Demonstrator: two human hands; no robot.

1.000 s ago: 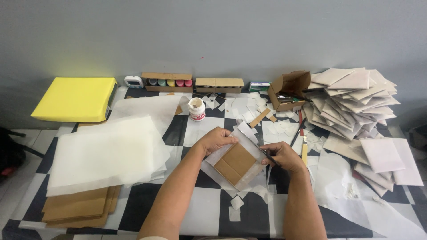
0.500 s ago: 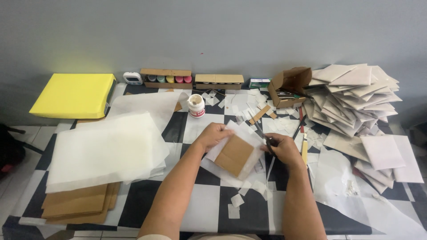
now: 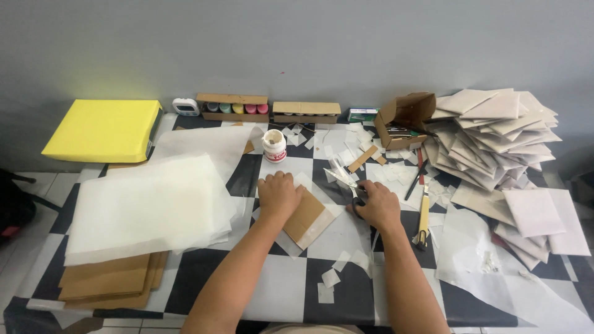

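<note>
I see a brown cardboard square [image 3: 305, 214] lying on a sheet of translucent white paper [image 3: 322, 224] near the middle of the checkered surface [image 3: 291, 291], turned like a diamond. My left hand [image 3: 279, 195] lies flat and palm down on the upper left part of the cardboard square, fingers together, pressing it in place. Just right of the cardboard square, my right hand [image 3: 375, 205] is closed around the handles of a pair of scissors [image 3: 344, 180], whose blades point up and left, just above the square's upper corner.

Beyond the cardboard square stands a small white glue jar [image 3: 274, 146], with paper scraps [image 3: 346, 143] scattered to the right of it. Further right of the cardboard square a yellow-handled utility knife [image 3: 423, 216] lies on the surface, and well past that rises a heap of paper-wrapped squares [image 3: 495, 139]. Left of the cardboard square a stack of white paper sheets [image 3: 148, 207] rests on brown cardboard sheets [image 3: 108, 281]. Far left and up from the cardboard square sits a yellow pad [image 3: 102, 130].
</note>
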